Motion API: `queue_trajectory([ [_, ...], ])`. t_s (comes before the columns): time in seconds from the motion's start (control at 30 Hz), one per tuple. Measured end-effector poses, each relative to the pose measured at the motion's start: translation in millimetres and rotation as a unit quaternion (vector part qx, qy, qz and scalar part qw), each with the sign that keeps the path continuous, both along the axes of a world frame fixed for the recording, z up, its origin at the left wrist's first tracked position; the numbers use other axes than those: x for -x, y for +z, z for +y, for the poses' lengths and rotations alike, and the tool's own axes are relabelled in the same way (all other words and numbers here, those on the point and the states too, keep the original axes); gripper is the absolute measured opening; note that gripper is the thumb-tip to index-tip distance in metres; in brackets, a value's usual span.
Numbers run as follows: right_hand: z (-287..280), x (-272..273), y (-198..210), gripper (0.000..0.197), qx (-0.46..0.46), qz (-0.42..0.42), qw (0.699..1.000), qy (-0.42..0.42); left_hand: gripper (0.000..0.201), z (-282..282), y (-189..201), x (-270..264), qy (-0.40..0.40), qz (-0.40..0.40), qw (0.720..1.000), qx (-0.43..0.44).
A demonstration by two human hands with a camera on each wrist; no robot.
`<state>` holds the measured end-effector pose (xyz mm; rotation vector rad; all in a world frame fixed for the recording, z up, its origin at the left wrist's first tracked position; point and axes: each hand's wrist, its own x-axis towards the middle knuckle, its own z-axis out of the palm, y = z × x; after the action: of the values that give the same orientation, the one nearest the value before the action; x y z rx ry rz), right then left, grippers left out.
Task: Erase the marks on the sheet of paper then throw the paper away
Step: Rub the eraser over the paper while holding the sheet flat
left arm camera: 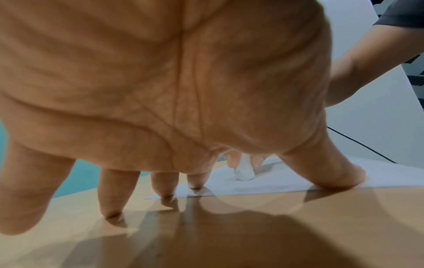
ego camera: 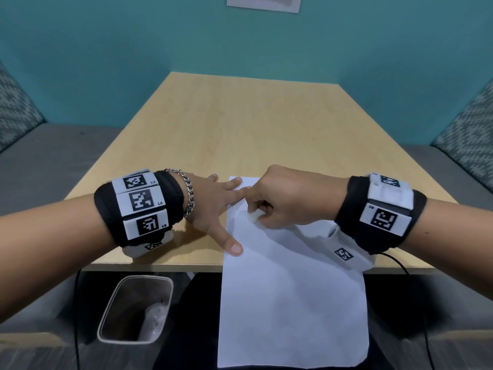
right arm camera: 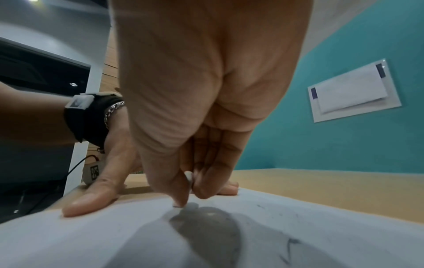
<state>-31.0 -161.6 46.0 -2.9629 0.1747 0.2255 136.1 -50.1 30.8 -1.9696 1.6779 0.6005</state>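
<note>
A white sheet of paper (ego camera: 288,303) lies on the wooden table (ego camera: 240,124), its near half hanging over the front edge. My left hand (ego camera: 213,206) is spread flat, its thumb and fingertips pressing the sheet's left edge (left arm camera: 286,183). My right hand (ego camera: 282,201) pinches a small white eraser (ego camera: 253,216) and holds its tip against the paper near the far left corner. The eraser (left arm camera: 244,171) shows between thumb and fingers in the left wrist view. Faint dark pencil marks (right arm camera: 289,252) remain on the sheet (right arm camera: 137,235) in the right wrist view.
A trash bin (ego camera: 136,308) with a clear liner stands on the floor below the table's front edge, left of the hanging paper. Grey benches with patterned cushions (ego camera: 466,124) flank the table. A teal wall stands behind.
</note>
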Motion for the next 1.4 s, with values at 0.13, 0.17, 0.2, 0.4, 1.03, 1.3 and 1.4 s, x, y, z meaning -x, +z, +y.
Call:
queue_trajectory([
  [0.13, -1.3, 13.7, 14.3, 0.013, -0.058, 0.078, 0.995, 0.0, 0.138, 1.7, 1.1, 0.8, 0.005, -0.009, 1.0, 0.0],
  [0.17, -4.5, 18.7, 16.8, 0.013, -0.058, 0.071, 0.996, -0.009, 0.138, 2.0, 2.1, 2.4, 0.004, -0.011, 1.0, 0.001],
  [0.2, -8.4, 24.2, 18.3, 0.013, -0.055, 0.056, 0.997, -0.022, 0.139, 2.4, 3.1, 4.0, 0.007, -0.011, 1.0, 0.003],
  [0.4, -9.6, 58.6, 8.0, 0.01, -0.06, 0.049, 0.992, -0.098, 0.13, 7.7, 8.5, 18.5, -0.03, -0.094, 0.994, 0.055],
  [1.03, -8.2, 34.6, -3.4, 0.004, 0.019, 0.011, 0.997, -0.075, 0.141, -10.5, 4.2, 16.3, -0.005, -0.032, 0.999, 0.009],
  [1.3, -5.0, 30.1, -5.7, 0.025, 0.062, 0.003, 0.993, -0.096, 0.144, -16.9, 6.6, 22.0, -0.015, -0.06, 0.998, -0.012],
  [1.4, 9.1, 33.3, -9.0, 0.029, 0.059, 0.02, 0.996, -0.066, 0.144, -15.8, 6.1, 22.1, -0.012, -0.058, 0.998, -0.013],
])
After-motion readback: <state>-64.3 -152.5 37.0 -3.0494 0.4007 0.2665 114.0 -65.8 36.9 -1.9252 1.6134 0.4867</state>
